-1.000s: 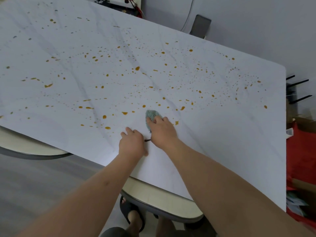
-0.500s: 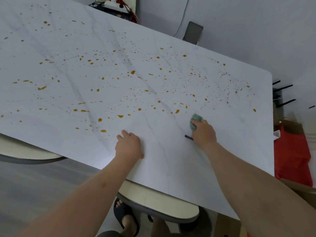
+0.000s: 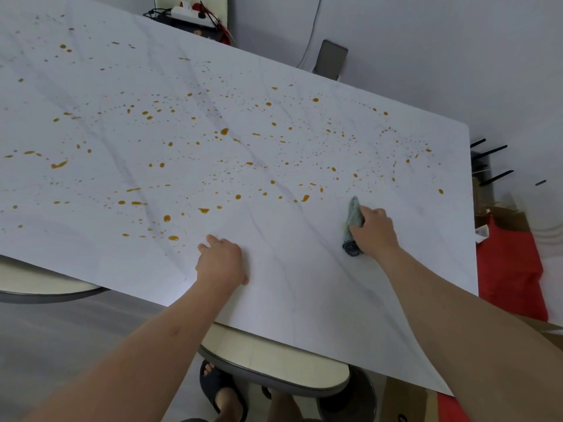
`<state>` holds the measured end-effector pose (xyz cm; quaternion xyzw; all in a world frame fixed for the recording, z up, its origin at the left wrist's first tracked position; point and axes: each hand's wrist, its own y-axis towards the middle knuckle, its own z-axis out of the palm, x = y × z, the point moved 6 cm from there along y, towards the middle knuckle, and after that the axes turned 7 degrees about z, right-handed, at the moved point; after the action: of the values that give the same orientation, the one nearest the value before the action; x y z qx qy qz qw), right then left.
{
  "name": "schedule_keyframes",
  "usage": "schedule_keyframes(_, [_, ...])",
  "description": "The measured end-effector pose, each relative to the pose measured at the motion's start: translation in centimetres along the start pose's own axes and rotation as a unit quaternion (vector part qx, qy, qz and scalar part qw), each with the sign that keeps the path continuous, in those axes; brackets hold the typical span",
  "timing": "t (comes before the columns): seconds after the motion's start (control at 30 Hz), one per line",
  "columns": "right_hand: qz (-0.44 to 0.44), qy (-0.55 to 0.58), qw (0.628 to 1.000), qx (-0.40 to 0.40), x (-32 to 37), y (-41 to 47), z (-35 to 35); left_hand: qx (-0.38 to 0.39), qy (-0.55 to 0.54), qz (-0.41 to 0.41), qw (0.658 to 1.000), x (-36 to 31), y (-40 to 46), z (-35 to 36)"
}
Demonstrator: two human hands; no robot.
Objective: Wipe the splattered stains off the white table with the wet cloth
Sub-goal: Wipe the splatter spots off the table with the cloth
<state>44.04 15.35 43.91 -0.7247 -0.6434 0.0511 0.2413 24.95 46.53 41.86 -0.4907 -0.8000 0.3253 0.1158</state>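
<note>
Head-high, probably steeply down, over table (image 3: 304,300)

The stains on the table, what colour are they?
Amber-orange stains, clearest in the head view.

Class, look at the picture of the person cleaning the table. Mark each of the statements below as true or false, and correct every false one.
1. The right hand grips the cloth on the white table. True.
2. The left hand holds a spray bottle. False: it holds nothing and rests on the table.
3. Orange stains are scattered over much of the table beyond the hands. True.
4. The table is fully wiped clean. False: many stains remain, though the strip nearest the person shows none.
5. The cloth is bright red. False: it is grey-green, with a darker near end.
</note>
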Motion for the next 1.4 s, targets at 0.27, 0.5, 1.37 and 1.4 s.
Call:
schedule_keyframes(0.27, [-0.145, -0.078, 0.986, 0.005, 8.0, -5.0, 6.0, 0.003, 0.013, 0.001, 1.000, 0.0, -0.1, -0.2])
schedule_keyframes(0.5, [-0.205, 0.098, 0.973, 0.044, 9.2, -6.8, 3.7, 0.005, 0.024, 0.004, 1.000, -0.4, -0.3, -0.6])
schedule_keyframes(1.37, [-0.206, 0.075, 0.976, 0.015, 12.3, -7.6, 5.1, -0.011, 0.027, -0.016, 0.999, -0.6, -0.4, -0.7])
schedule_keyframes(1.4, [-0.160, 0.104, 0.981, -0.042, 10.8, -6.6, 3.2, -0.014, 0.029, -0.015, 0.999, -0.7, -0.4, -0.7])
